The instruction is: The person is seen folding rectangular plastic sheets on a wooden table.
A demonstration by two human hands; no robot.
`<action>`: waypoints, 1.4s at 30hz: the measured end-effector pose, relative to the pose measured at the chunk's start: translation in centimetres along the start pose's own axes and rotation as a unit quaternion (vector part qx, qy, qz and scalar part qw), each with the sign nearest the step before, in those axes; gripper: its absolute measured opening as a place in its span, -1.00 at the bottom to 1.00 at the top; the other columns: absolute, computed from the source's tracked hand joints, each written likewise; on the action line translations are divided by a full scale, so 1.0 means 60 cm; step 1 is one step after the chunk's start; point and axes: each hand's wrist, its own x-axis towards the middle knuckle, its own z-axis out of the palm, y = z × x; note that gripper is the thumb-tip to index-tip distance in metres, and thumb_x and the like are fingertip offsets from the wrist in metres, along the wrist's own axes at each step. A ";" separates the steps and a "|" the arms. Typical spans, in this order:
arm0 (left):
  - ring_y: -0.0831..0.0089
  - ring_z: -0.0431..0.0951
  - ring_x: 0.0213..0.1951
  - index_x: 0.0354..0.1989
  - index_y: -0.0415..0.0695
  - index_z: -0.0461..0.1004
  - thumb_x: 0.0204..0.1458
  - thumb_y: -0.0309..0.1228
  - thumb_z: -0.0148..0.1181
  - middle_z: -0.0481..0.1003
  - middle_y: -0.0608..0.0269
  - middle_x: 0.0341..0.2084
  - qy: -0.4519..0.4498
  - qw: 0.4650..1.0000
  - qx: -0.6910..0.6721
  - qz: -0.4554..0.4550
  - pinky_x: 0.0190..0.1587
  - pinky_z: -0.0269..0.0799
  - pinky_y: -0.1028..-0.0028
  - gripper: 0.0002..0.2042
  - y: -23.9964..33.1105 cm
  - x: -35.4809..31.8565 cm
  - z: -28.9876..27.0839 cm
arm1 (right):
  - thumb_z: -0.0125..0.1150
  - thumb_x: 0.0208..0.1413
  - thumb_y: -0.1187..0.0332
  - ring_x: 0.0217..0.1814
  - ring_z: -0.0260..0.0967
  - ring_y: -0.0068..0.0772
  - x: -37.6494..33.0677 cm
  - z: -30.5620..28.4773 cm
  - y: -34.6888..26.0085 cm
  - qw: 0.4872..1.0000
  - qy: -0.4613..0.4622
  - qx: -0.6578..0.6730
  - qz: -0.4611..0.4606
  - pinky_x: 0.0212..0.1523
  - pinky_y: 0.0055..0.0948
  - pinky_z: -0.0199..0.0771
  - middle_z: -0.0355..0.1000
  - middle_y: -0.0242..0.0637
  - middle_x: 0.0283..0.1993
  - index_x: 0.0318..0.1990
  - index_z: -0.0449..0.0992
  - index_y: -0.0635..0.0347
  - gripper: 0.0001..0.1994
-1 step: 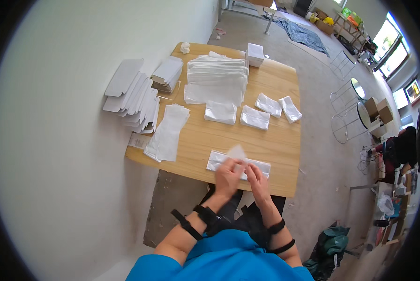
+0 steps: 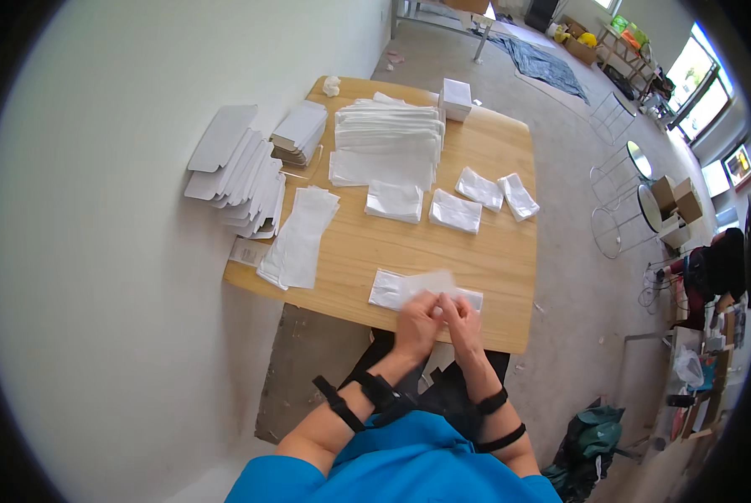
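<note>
Both hands are together over the near edge of the wooden table (image 2: 392, 251). Pinched in the fingers of my left hand (image 2: 417, 327) and my right hand (image 2: 462, 323) is a thin translucent white sheet (image 2: 432, 283), perhaps a small plastic bag; its lower part is hidden by the fingers. Beneath it a white folded packet (image 2: 385, 289) lies flat, partly covered by the sheet and my hands. Farther off rest several similar small white packets, among them one near the middle (image 2: 394, 202) and another to its right (image 2: 455, 211).
A wide pile of white sleeves (image 2: 388, 138) fills the far middle. Long white strips (image 2: 300, 239) lie at left, beside overhanging flat white cartons (image 2: 237, 180) and a carton stack (image 2: 300, 130). A white box-shaped stack (image 2: 456, 99) stands at the back. Round stools (image 2: 650, 207) and a seated person (image 2: 715, 268) are right.
The translucent sheet has shifted right and spread out wider over the packet. My left hand has moved slightly right, closer to my right hand.
</note>
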 end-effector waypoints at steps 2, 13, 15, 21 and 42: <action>0.30 0.46 -0.43 -0.38 -0.15 0.53 -0.03 -0.41 0.21 0.48 0.24 -0.44 -0.055 0.998 0.000 0.018 -0.38 0.36 0.34 -0.90 -0.011 -0.029 0.019 | 0.19 0.12 0.37 -0.29 0.40 -0.57 0.022 -0.025 0.006 0.993 0.031 0.007 0.113 -0.20 -0.52 0.40 0.52 -0.31 -0.29 -0.23 0.53 0.39 -0.79; 0.11 -0.08 0.38 0.34 -0.23 -0.04 -0.01 -0.31 0.21 -0.05 0.04 0.36 -0.153 0.899 0.355 0.207 0.38 -0.16 0.12 -0.24 -0.117 -0.002 -0.041 | 0.20 0.14 0.34 -0.27 0.39 -0.58 0.034 -0.203 0.115 0.989 0.138 -0.011 0.055 -0.23 -0.51 0.42 0.49 -0.37 -0.27 -0.16 0.52 0.34 -0.77; 0.12 -0.08 0.38 0.35 -0.20 -0.04 -0.02 -0.32 0.22 -0.05 0.05 0.36 -0.181 0.884 0.373 0.218 0.37 -0.16 0.12 -0.23 -0.119 0.001 -0.041 | 0.21 0.15 0.32 -0.30 0.41 -0.58 0.037 -0.216 0.122 0.988 0.138 -0.028 0.057 -0.27 -0.50 0.46 0.48 -0.40 -0.27 -0.14 0.51 0.29 -0.77; 0.07 0.08 0.27 0.37 -0.08 -0.12 -0.18 -0.32 0.38 0.09 0.07 0.28 0.022 0.936 0.310 0.164 0.27 -0.12 0.08 -0.06 -0.078 -0.002 -0.022 | 0.20 0.15 0.35 -0.24 0.37 -0.62 0.027 -0.206 0.068 0.995 0.091 -0.015 0.047 -0.19 -0.56 0.37 0.50 -0.40 -0.26 -0.14 0.54 0.35 -0.77; 0.36 0.38 -0.20 0.25 -0.11 0.08 -0.11 -0.56 0.19 0.39 0.42 -0.44 0.131 0.958 0.253 0.009 0.05 0.09 0.25 -0.32 -0.129 0.048 0.046 | 0.19 0.15 0.38 -0.25 0.36 -0.64 0.014 -0.216 -0.004 0.997 0.053 -0.028 -0.039 -0.23 -0.58 0.36 0.49 -0.42 -0.31 -0.21 0.54 0.33 -0.82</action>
